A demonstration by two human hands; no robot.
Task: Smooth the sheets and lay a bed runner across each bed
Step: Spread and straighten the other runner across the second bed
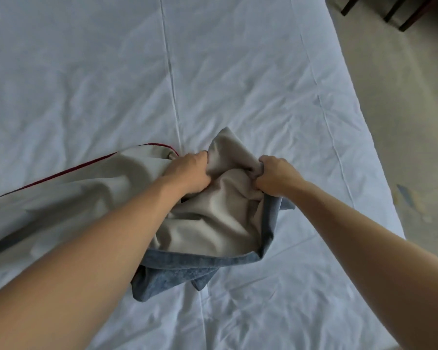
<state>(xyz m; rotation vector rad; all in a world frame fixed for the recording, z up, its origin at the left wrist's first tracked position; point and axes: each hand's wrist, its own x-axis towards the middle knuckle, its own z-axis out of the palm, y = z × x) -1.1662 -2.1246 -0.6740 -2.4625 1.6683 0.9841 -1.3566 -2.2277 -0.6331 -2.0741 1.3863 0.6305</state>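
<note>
Both my left hand (187,173) and right hand (273,176) were fisted on the bunched bed runner (213,218), mid-bed on the sheet (238,72). Soft, floppy stuff, so I'd grab its end corners.

Bunched grey-and-blue bed runner (213,223) — on creased white sheet (213,84)

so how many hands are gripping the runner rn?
2. The left hand grips the bed runner near its bunched middle; the right hand grips its right edge. Both sets of fingers are buried in fabric.

Dim, cool, even light, soft shadows, slight overall blur, wide-angle bending at edges
</note>
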